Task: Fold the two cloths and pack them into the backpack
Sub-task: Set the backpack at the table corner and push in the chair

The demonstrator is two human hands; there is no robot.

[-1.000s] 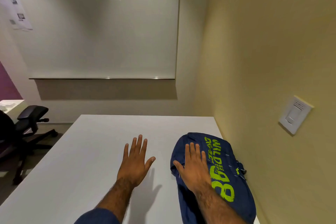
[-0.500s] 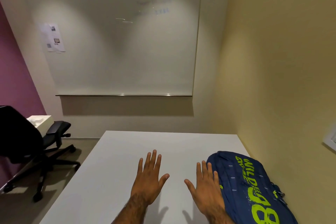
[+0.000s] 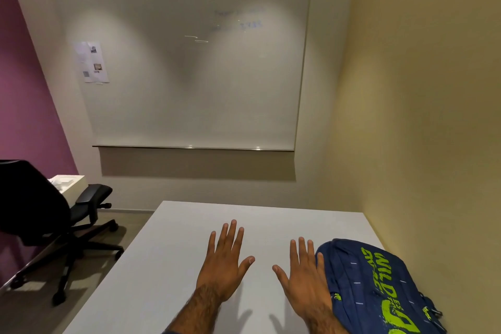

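A navy backpack (image 3: 379, 287) with lime-green lettering lies on its side at the right of the white table (image 3: 162, 266), close to the yellow wall. My right hand (image 3: 303, 279) is flat above the table, palm down with fingers spread, right beside the backpack's left edge and holding nothing. My left hand (image 3: 225, 260) hovers palm down a little further left, fingers apart, also with nothing in it. No cloths are in view.
A black office chair (image 3: 54, 214) stands on the floor left of the table, with a white box (image 3: 69, 184) behind it. A whiteboard (image 3: 189, 76) hangs on the far wall. The yellow wall (image 3: 420, 144) runs along the table's right edge.
My right hand has come off the backpack and now sits to its left. The view has tilted up and swung left, showing more of the whiteboard and chair.
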